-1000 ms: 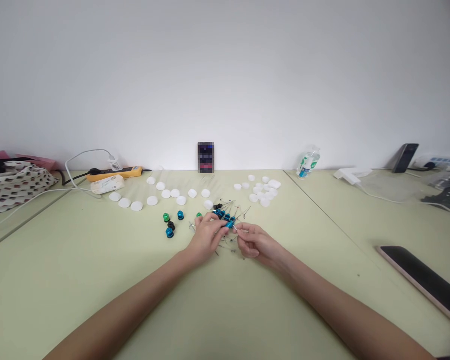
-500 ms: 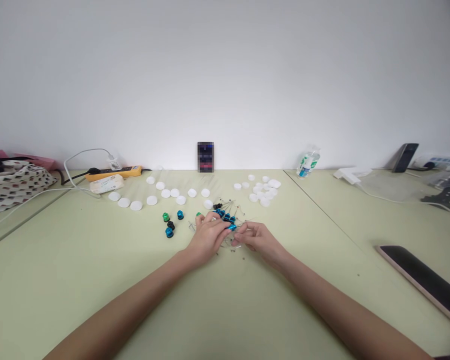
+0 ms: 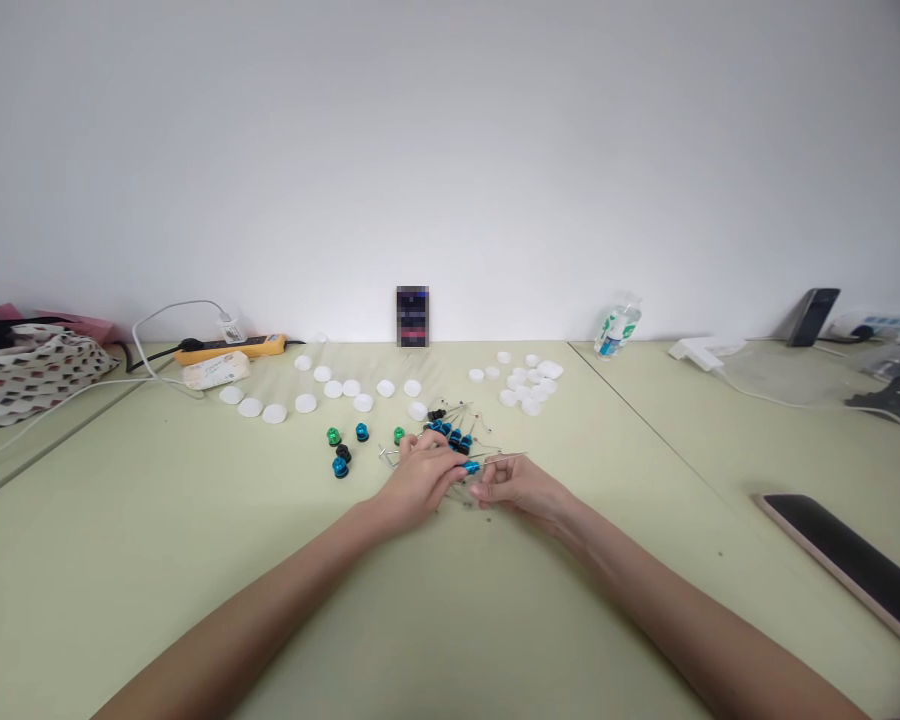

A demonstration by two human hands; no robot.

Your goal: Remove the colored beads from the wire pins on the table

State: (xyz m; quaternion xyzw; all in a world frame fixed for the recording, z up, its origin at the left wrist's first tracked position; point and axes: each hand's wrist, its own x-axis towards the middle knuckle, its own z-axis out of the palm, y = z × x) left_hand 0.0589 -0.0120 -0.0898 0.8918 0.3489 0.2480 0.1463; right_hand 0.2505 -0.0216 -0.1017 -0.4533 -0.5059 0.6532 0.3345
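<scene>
My left hand [image 3: 418, 480] is closed, its thumb and fingertips pinching a small shiny blue piece [image 3: 470, 467]. A thin metal rod [image 3: 506, 458] runs from that piece to the right, across the fingers of my right hand [image 3: 521, 490]. My right hand is curled with thumb and fingers close together; what lies between them is too small to make out. Just beyond my hands, several blue pieces with thin rods [image 3: 454, 438] lie in a cluster. Left of them stand loose knobs: a green one [image 3: 334, 436], a black one [image 3: 343, 454] and a blue one [image 3: 340, 467].
Clear tubes with white caps [image 3: 306, 403] lie at the back left; loose white caps [image 3: 530, 406] are grouped right of centre. A phone [image 3: 412, 317] leans on the wall. A bottle [image 3: 617, 328], a yellow power strip [image 3: 232, 348] and a dark flat device [image 3: 847, 560] surround the workspace.
The blue piece in my left hand has tilted and dropped slightly, and its rod now shows over my right fingers. My right hand has shifted a little, and the green knob beside my left hand shows more.
</scene>
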